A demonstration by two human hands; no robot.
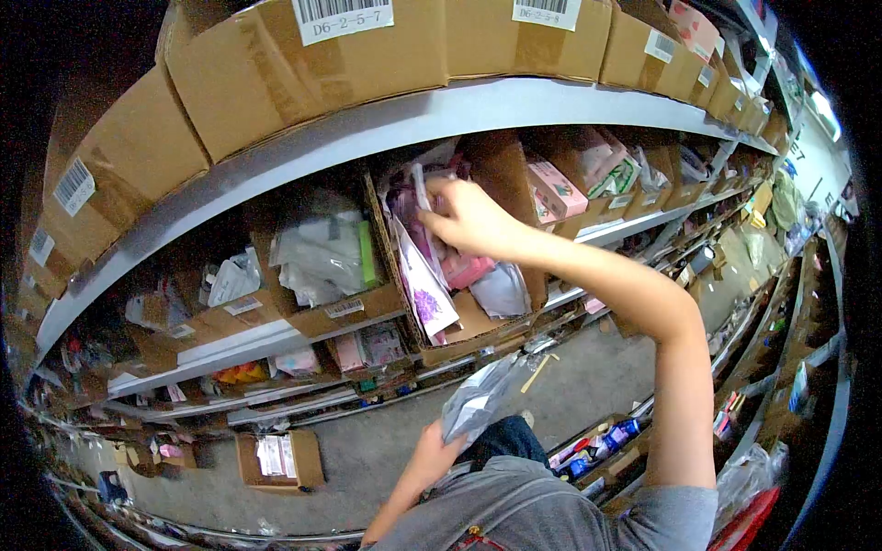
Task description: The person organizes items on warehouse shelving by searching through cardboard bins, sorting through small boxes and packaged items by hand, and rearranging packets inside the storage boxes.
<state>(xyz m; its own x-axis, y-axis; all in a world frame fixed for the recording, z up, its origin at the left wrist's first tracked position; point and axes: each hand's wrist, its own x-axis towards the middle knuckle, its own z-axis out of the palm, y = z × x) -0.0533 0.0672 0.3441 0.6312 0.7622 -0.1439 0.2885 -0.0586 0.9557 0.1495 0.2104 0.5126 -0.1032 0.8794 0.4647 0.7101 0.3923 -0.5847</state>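
My right hand point(464, 216) reaches into an open cardboard box point(441, 352) on the middle shelf, its fingers closed on a clear plastic packet point(419, 188). Beside and below that hand in the box are a white packet with a purple print point(428, 308), a pink item point(467, 269) and a pale grey bag point(502, 289). Down near my body, my left hand point(436, 450) grips a grey plastic packet point(473, 404) by its lower end. The fingertips of that hand are partly hidden behind the packet.
Labelled cardboard boxes point(367, 55) line the shelf above a pale metal beam point(367, 129). Left of the reached-into box is one with clear bags point(317, 253); right of it stands a pink box point(557, 191). An open carton point(310, 461) sits on the floor.
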